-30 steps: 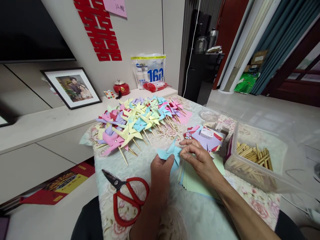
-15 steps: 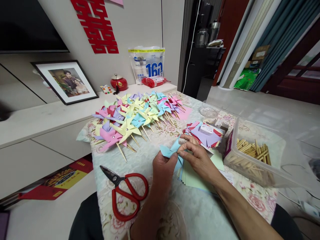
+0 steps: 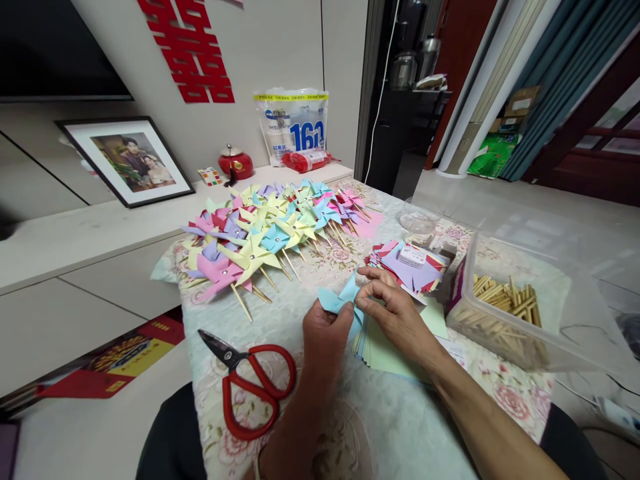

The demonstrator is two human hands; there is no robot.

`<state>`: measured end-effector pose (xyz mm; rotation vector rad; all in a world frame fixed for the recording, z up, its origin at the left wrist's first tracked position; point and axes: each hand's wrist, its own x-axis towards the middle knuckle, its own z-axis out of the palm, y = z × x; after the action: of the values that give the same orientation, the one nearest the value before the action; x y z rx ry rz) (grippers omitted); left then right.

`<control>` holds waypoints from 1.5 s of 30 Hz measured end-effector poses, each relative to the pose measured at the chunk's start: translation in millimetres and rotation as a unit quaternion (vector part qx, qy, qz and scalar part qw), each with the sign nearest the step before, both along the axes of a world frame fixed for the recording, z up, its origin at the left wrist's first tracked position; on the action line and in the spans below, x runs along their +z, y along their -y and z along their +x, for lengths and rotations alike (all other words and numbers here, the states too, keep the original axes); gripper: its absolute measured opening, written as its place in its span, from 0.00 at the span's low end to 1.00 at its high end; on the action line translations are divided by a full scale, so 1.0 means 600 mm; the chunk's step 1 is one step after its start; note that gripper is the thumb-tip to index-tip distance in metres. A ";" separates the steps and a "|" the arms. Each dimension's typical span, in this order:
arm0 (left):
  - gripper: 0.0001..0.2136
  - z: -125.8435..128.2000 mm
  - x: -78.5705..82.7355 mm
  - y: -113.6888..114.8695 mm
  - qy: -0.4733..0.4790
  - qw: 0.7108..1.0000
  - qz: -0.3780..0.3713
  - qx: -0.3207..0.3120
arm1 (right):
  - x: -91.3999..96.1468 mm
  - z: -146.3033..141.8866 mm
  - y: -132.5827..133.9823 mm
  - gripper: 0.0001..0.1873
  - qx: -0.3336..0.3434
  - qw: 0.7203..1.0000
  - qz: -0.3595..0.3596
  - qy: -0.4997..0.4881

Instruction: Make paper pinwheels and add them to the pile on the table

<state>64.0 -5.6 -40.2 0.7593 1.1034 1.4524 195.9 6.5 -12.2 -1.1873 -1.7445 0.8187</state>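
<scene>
A light blue paper pinwheel (image 3: 338, 299) is held above the flowered tablecloth (image 3: 310, 427). My left hand (image 3: 325, 337) grips it from below, thumb pinching its lower side. My right hand (image 3: 395, 313) pinches the folded points together at its centre. Under my right hand lies a stack of pale green and blue paper squares (image 3: 387, 350). A pile of finished pinwheels on wooden sticks (image 3: 265, 233) spreads over the far left of the table.
Red-handled scissors (image 3: 250, 383) lie at the near left. A clear plastic box of wooden sticks (image 3: 505, 307) stands on the right. Cut coloured papers with a small white box (image 3: 413, 267) lie behind my hands, with a clear bowl (image 3: 419, 223) further back. A framed photo (image 3: 127, 160) leans on the shelf.
The camera has tilted slightly, so everything sits a little lower and left. My hands stay on the blue pinwheel, with small finger shifts at its centre.
</scene>
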 end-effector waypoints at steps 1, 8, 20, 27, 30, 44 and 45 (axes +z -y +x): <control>0.09 0.000 0.000 0.000 -0.003 1.000 -0.001 0.000 | 0.000 0.000 0.000 0.09 0.000 1.000 -0.002 0.000; 0.07 0.001 0.009 0.001 -0.019 1.000 -0.002 0.008 | 0.001 -0.001 0.001 0.09 0.003 1.000 -0.013 0.000; 0.07 -0.001 0.003 0.000 -0.021 1.000 0.004 -0.005 | 0.003 -0.001 0.002 0.10 0.005 1.000 -0.014 0.004; 0.08 -0.001 -0.008 -0.002 -0.023 1.000 0.006 0.007 | -0.001 -0.003 0.003 0.10 -0.001 0.999 0.030 0.037; 0.08 -0.001 -0.009 -0.002 -0.033 0.999 0.007 0.008 | -0.001 -0.003 0.004 0.09 0.000 0.998 0.035 0.043; 0.08 -0.002 -0.001 0.000 -0.093 0.996 0.003 0.017 | -0.004 -0.006 0.006 0.09 0.002 0.997 0.061 0.056; 0.08 -0.002 -0.001 0.000 -0.094 0.995 0.000 0.017 | -0.005 -0.006 0.006 0.09 0.002 0.997 0.062 0.056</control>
<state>62.7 -5.9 -41.0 0.8963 1.2639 1.4305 192.2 2.6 -14.9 -1.1665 -1.8601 0.6477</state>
